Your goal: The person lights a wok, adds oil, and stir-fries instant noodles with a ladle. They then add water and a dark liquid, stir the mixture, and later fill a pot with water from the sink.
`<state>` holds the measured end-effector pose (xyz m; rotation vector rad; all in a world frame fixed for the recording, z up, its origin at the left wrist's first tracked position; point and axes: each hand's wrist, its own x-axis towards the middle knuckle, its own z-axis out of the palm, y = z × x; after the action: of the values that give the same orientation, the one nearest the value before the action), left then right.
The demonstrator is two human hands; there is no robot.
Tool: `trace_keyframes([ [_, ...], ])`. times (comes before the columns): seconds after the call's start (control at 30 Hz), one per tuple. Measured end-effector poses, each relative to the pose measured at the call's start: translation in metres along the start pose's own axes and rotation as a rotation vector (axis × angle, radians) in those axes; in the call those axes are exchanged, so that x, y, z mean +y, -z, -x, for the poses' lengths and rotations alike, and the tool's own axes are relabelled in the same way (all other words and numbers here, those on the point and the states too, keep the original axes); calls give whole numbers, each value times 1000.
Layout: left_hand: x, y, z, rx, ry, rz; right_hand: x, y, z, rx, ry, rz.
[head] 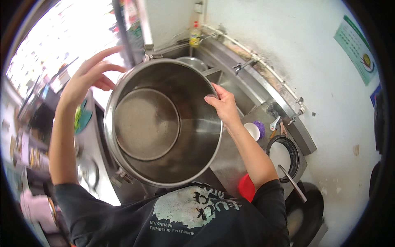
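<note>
A large, deep stainless steel pot (197, 148) with clamp latches on its outside is tilted so that I look down into it; its inside looks bare. My right hand (223, 103) grips its right rim, thumb inside and fingers outside. At the pot's upper left, my left hand (97, 72) has its fingers spread just beside the rim; whether any finger touches the pot cannot be told. Behind the pot are the steel sink basins (237, 92), one of them holding a metal bowl (193, 63).
Taps (243, 65) stick out from the wall pipe. A yellow bottle (195, 35) stands at the sink corner. On the right counter are a white cup (251, 131), a spoon (274, 123), a black-rimmed round vessel (297, 159) and a red container (246, 187). A metal lid (88, 173) lies left.
</note>
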<state>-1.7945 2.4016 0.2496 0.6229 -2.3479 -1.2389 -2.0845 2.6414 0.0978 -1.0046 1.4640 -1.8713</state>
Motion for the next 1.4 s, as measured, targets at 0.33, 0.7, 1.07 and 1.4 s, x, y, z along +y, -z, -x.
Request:
trace_keyframes([
  [0.33,-314,-135,-125,-73,557,928,110,89,-105,224,-393,12],
  [0.7,-247,-234,-269,-118,694,842,162,241,-208,337,-687,227],
  [1.07,-312,-323,-340,-285,919,931,178,303,-274,204,-780,201],
  [1.4,-330,-368,-325,-277,964,1185,173,312,-319,279,-637,566],
])
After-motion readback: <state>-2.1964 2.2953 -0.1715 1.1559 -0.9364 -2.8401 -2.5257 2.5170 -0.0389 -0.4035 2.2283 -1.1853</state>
